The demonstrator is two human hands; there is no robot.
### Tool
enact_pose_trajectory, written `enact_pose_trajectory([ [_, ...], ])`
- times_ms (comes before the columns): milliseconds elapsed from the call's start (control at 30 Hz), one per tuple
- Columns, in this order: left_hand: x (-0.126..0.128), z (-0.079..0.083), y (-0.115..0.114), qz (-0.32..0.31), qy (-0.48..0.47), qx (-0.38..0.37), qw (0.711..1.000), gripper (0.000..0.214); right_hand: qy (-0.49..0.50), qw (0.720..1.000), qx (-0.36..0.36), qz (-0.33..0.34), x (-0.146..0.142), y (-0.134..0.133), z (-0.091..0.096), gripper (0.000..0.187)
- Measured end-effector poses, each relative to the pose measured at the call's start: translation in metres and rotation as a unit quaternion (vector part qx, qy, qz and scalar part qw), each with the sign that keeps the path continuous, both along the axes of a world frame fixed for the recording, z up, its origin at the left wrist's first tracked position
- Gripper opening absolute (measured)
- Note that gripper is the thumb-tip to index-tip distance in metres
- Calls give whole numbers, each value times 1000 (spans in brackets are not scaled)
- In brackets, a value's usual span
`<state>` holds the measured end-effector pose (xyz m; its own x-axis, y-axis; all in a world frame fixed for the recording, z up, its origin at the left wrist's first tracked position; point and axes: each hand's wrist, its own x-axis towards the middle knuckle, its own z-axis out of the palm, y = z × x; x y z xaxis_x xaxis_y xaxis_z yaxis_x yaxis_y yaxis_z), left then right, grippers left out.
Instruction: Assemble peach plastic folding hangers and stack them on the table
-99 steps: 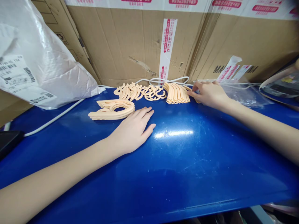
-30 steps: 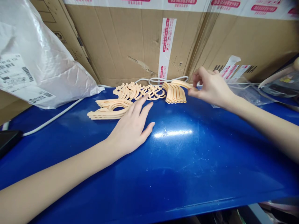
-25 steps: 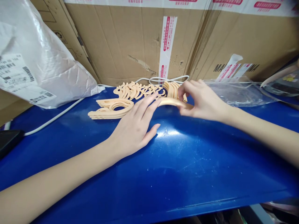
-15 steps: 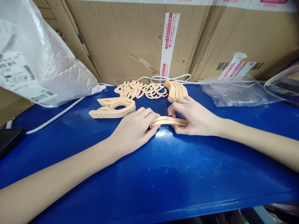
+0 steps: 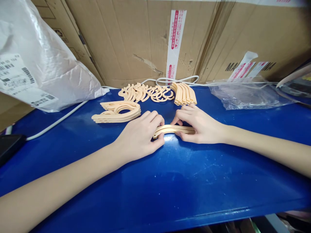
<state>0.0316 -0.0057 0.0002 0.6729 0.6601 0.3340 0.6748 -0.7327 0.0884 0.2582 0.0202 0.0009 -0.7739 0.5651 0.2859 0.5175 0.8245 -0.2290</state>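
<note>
A curved peach plastic piece [image 5: 173,129] is held just above the blue table [image 5: 184,181] between both my hands. My left hand [image 5: 139,137] grips its left end with curled fingers. My right hand [image 5: 201,126] pinches its right end. Behind them lies a row of similar curved pieces [image 5: 184,94], a spread of peach hook-shaped parts [image 5: 145,93], and a flat stack of assembled peach hangers [image 5: 118,111] to the left.
Cardboard boxes [image 5: 145,38] wall off the back. A white plastic bag [image 5: 36,61] sits at the left, a clear plastic bag [image 5: 245,95] at the right. A white cable [image 5: 55,122] runs across the table's left. A black object [image 5: 8,147] lies at the left edge.
My right hand picked one curved piece from the row at the back and brought it toward me. My left hand lifted off the table and closed on its left end.
</note>
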Motion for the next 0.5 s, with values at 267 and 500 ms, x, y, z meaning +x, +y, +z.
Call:
enact_pose_trajectory([
  [267, -1, 0, 0, -26, 14, -4, 1000, 10, -12, 1000, -6, 27, -3, -8, -1, 15],
  [500, 0, 4, -2, -54, 25, -36, 998, 8, 6, 998, -13, 64, -2, -8, -3, 21],
])
